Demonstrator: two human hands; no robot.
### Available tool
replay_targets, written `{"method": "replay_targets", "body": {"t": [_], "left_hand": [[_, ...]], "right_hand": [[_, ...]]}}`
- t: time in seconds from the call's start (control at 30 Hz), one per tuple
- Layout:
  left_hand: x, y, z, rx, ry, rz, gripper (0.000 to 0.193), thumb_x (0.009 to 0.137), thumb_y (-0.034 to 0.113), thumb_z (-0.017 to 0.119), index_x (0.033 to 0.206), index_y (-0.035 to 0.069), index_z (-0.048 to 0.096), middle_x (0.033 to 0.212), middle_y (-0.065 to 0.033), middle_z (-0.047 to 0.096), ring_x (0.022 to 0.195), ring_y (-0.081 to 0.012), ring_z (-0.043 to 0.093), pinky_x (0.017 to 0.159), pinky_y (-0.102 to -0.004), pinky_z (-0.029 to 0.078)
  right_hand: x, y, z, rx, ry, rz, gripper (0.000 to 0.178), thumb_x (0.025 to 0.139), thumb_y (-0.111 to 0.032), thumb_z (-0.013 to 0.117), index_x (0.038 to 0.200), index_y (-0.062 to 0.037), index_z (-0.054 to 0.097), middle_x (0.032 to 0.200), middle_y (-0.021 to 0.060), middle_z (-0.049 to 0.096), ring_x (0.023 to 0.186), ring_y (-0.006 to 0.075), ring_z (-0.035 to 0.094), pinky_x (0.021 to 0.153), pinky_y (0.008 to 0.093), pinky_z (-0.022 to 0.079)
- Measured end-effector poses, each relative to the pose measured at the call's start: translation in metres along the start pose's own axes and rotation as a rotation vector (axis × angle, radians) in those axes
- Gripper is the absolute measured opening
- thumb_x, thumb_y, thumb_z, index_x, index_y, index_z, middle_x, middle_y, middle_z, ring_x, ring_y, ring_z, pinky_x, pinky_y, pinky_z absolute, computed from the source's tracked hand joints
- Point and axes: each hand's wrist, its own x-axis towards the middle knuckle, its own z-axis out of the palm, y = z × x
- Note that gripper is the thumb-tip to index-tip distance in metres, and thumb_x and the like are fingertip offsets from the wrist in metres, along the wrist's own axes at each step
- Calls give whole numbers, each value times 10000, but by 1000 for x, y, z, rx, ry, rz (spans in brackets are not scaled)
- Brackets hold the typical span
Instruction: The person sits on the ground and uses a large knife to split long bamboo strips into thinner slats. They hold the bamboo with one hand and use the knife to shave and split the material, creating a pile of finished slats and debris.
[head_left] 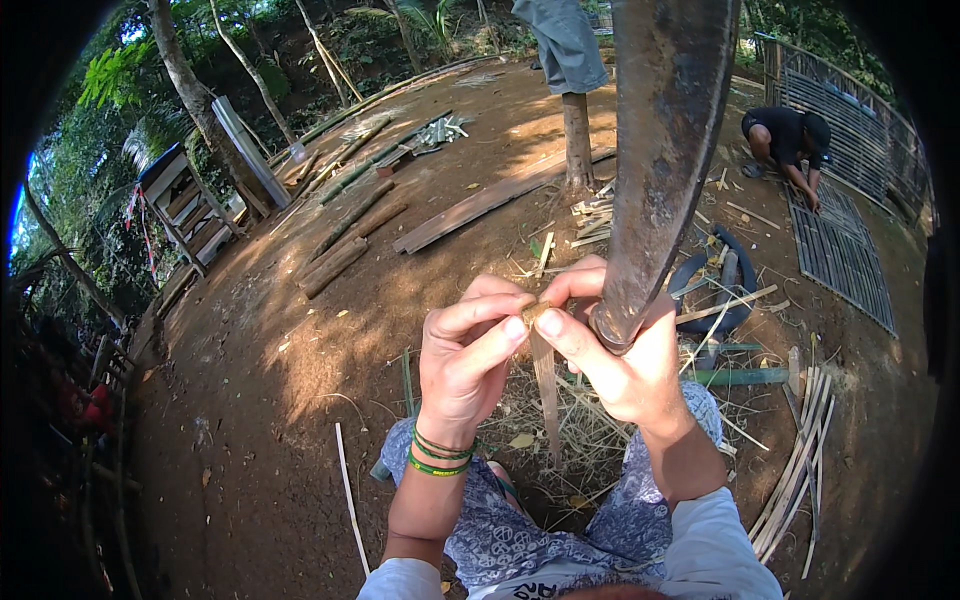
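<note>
My left hand (pixel 475 350), with green bands at the wrist, pinches a small light-brown bit at the top of a thin flat strip (pixel 546 392), perhaps bamboo. The thumb and forefinger of my right hand (pixel 625 365) pinch the same end, so the fingertips of both hands almost meet there. From this pinch the strip hangs between my knees. A machete (pixel 668 150) with a broad, dark, rust-stained blade is also held in my right hand. Its blade points up past the top of the view; my fingers and palm hide the handle.
At the right a person (pixel 787 145) crouches over a slatted bamboo panel (pixel 842 250). Long split strips (pixel 797 470) lie to my right, near a black rubber ring (pixel 738 310) and a green bamboo pole (pixel 740 377). Ahead are a post (pixel 578 140), a plank (pixel 485 204) and logs (pixel 335 268).
</note>
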Motion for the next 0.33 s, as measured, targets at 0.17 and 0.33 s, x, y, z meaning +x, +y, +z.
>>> {"method": "replay_targets", "body": {"t": [0.17,0.33], "left_hand": [[1,-3,1,-18,-4,30,241,852,-53,689,1088,-18,725,1080,-117,653,966,-172,623,835,-271,484],[-2,-3,-5,30,-23,28,262,851,-14,710,1113,-3,722,1092,-129,652,1020,-190,627,922,-310,492]], "right_hand": [[2,-1,-1,-52,-10,-53,125,879,-87,736,934,11,682,858,79,680,805,158,635,727,309,485],[2,0,1,-46,-17,-52,120,883,-90,733,931,8,682,859,76,680,805,158,635,726,310,484]]}}
